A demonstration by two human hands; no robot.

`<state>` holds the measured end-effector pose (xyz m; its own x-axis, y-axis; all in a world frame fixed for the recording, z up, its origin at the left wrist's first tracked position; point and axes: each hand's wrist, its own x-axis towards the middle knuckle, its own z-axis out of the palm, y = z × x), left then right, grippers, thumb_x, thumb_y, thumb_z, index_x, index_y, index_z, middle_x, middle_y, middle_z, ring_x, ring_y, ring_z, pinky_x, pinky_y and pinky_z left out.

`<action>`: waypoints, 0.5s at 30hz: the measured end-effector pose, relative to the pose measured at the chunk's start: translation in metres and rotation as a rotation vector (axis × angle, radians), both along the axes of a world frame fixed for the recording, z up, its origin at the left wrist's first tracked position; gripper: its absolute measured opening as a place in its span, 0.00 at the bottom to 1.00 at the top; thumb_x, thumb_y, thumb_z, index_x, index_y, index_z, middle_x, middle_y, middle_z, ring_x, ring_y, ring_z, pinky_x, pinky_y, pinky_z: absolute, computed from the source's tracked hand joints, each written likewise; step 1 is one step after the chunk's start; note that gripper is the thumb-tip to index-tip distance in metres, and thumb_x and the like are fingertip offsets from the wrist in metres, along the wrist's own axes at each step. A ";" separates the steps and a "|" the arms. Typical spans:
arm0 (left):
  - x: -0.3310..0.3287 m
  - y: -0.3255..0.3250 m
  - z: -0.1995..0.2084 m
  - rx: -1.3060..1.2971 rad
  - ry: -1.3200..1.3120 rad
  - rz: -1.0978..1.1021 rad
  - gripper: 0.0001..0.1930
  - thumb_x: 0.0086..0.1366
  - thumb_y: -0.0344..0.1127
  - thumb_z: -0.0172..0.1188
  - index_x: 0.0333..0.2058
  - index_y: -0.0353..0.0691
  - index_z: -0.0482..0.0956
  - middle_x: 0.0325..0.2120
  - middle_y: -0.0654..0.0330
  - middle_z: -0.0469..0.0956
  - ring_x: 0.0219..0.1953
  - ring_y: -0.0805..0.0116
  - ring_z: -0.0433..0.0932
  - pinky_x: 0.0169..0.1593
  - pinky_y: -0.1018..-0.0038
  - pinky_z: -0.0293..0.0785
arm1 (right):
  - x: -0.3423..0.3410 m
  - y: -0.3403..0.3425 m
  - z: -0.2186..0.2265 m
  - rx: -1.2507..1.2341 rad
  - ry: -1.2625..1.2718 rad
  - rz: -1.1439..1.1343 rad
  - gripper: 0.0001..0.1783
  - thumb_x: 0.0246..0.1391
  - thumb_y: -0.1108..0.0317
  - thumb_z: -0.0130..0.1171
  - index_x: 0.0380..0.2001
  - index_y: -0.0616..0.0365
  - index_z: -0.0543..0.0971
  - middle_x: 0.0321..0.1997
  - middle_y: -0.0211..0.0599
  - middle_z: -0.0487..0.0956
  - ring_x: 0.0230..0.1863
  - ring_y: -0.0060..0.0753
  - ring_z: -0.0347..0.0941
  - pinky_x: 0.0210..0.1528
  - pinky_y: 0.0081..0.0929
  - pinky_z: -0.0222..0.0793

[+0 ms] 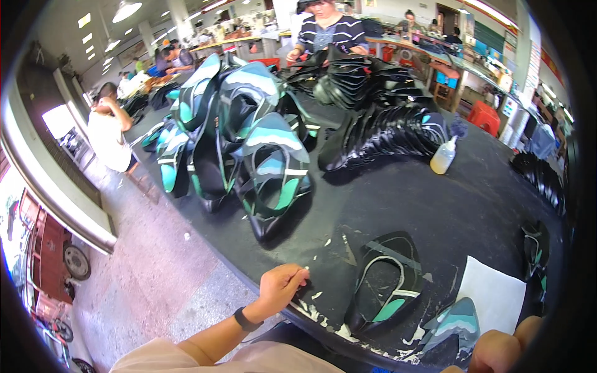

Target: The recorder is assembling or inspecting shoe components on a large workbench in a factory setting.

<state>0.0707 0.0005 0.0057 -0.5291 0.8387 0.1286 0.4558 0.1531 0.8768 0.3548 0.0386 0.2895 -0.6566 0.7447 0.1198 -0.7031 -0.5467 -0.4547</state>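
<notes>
My left hand (283, 287), with a dark band on its wrist, is at the near table edge. Its thumb and fingers are pinched together, and a tiny pale bit shows at the tips. To its right a black shoe upper (407, 264) with a green patch and a white stripe lies flat on the table. My right hand (500, 351) is at the lower right, partly cut off by the picture's rim. Its fingers look curled, and what they hold is hidden. Beside it lie a teal and grey wave-patterned shoe piece (457, 326) and a white sheet (494, 289).
Shoe uppers (273, 155) are piled at the table's far left. Black shoe pieces (385, 140) lie in fanned stacks behind, near a glue bottle (443, 156). More pieces (540, 177) line the right edge. A person (329, 34) works across the table (398, 199).
</notes>
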 end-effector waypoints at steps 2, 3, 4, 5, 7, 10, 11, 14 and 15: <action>0.001 0.006 0.004 0.017 -0.005 0.002 0.12 0.73 0.39 0.60 0.32 0.38 0.84 0.24 0.61 0.81 0.27 0.65 0.80 0.32 0.71 0.73 | 0.002 0.006 -0.003 -0.016 -0.033 0.048 0.15 0.73 0.61 0.44 0.28 0.47 0.68 0.35 0.31 0.69 0.36 0.26 0.62 0.47 0.27 0.59; 0.002 0.007 0.005 0.040 -0.010 -0.016 0.13 0.73 0.39 0.60 0.32 0.38 0.84 0.24 0.61 0.81 0.27 0.65 0.80 0.32 0.71 0.74 | 0.003 0.007 -0.003 -0.024 -0.052 0.065 0.15 0.73 0.62 0.45 0.28 0.47 0.68 0.36 0.30 0.69 0.37 0.26 0.61 0.47 0.27 0.59; 0.002 0.004 0.004 -0.003 0.017 -0.024 0.13 0.73 0.39 0.60 0.32 0.38 0.84 0.24 0.61 0.82 0.27 0.65 0.81 0.32 0.70 0.74 | 0.004 0.009 -0.004 -0.031 -0.069 0.082 0.14 0.73 0.62 0.45 0.29 0.47 0.68 0.36 0.30 0.69 0.37 0.26 0.61 0.47 0.27 0.59; 0.002 0.003 0.005 -0.002 0.018 -0.017 0.13 0.73 0.39 0.60 0.32 0.38 0.84 0.24 0.61 0.82 0.27 0.65 0.81 0.32 0.70 0.74 | 0.005 0.011 -0.004 -0.033 -0.083 0.098 0.13 0.73 0.62 0.46 0.29 0.47 0.68 0.36 0.29 0.69 0.37 0.26 0.61 0.47 0.28 0.59; 0.003 0.003 0.006 -0.012 0.006 -0.045 0.12 0.74 0.35 0.59 0.33 0.33 0.84 0.25 0.60 0.81 0.27 0.73 0.79 0.32 0.76 0.75 | 0.007 0.016 -0.005 -0.036 -0.110 0.130 0.12 0.73 0.63 0.47 0.30 0.46 0.69 0.36 0.28 0.69 0.38 0.25 0.61 0.48 0.28 0.59; 0.006 0.002 0.009 -0.026 -0.007 -0.032 0.12 0.74 0.34 0.60 0.33 0.33 0.84 0.25 0.60 0.82 0.27 0.73 0.79 0.32 0.76 0.75 | 0.012 0.018 -0.007 -0.052 -0.152 0.156 0.11 0.72 0.64 0.48 0.31 0.46 0.69 0.37 0.27 0.69 0.39 0.25 0.61 0.49 0.29 0.59; 0.006 0.002 0.006 -0.028 -0.011 -0.039 0.12 0.74 0.34 0.60 0.33 0.33 0.84 0.25 0.60 0.82 0.27 0.73 0.79 0.32 0.76 0.75 | 0.014 0.019 -0.006 -0.058 -0.170 0.159 0.10 0.72 0.64 0.49 0.31 0.45 0.69 0.37 0.26 0.69 0.39 0.25 0.61 0.49 0.29 0.59; 0.005 0.002 0.002 0.026 0.016 0.000 0.12 0.72 0.38 0.62 0.31 0.38 0.84 0.23 0.60 0.82 0.25 0.65 0.80 0.31 0.72 0.73 | 0.020 0.019 -0.005 -0.080 -0.232 0.161 0.09 0.72 0.65 0.50 0.33 0.45 0.69 0.37 0.24 0.69 0.40 0.25 0.61 0.50 0.30 0.59; 0.005 0.002 0.003 0.021 0.008 -0.012 0.12 0.72 0.38 0.62 0.31 0.38 0.84 0.23 0.60 0.82 0.25 0.65 0.80 0.31 0.72 0.73 | 0.023 0.017 -0.003 -0.090 -0.254 0.159 0.08 0.72 0.65 0.51 0.33 0.44 0.69 0.38 0.24 0.69 0.40 0.25 0.61 0.50 0.31 0.59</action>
